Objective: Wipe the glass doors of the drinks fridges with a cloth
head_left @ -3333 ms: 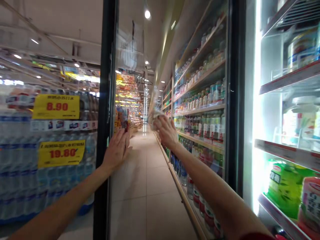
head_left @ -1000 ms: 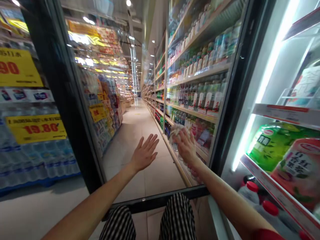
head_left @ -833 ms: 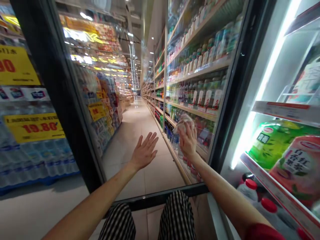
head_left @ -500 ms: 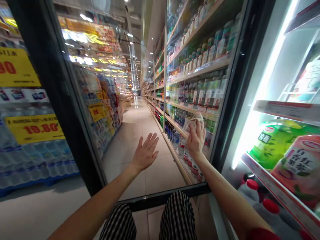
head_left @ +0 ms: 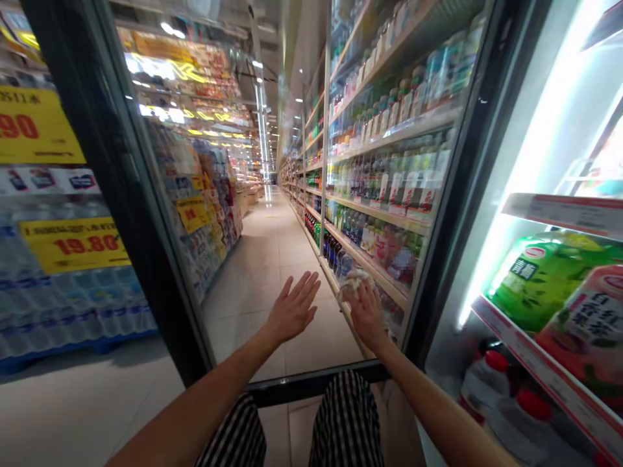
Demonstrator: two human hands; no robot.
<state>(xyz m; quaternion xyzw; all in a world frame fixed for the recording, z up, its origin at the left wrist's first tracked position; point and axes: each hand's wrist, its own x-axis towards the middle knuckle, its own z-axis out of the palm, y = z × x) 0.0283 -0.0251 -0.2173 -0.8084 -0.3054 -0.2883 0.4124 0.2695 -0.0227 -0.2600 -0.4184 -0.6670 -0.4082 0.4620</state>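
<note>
the left hand [head_left: 293, 308] is held flat at the glass door [head_left: 243, 344], palm forward, its fingers slightly spread and holding nothing; whether the palm touches the pane is hard to tell. the right hand [head_left: 367, 314], just beside it, has its fingers bent over a cloth [head_left: 353, 284], clamped between them and the glass, in the lower right part of the pane. both forearms slant in from the bottom corners. the cloth is pale, crumpled and bunched, its middle covered by the fingers. a black frame [head_left: 117, 194] edges the door, and its bottom rail [head_left: 316, 384] runs just beyond the knees in checked trousers [head_left: 345, 415]. on the right, a lit shelf carries a green pouch [head_left: 540, 279] and a pink pouch [head_left: 584, 331], with red-capped bottles [head_left: 533, 405] below. on the left, yellow price signs [head_left: 75, 245] hang before packed water bottles [head_left: 63, 305].
</note>
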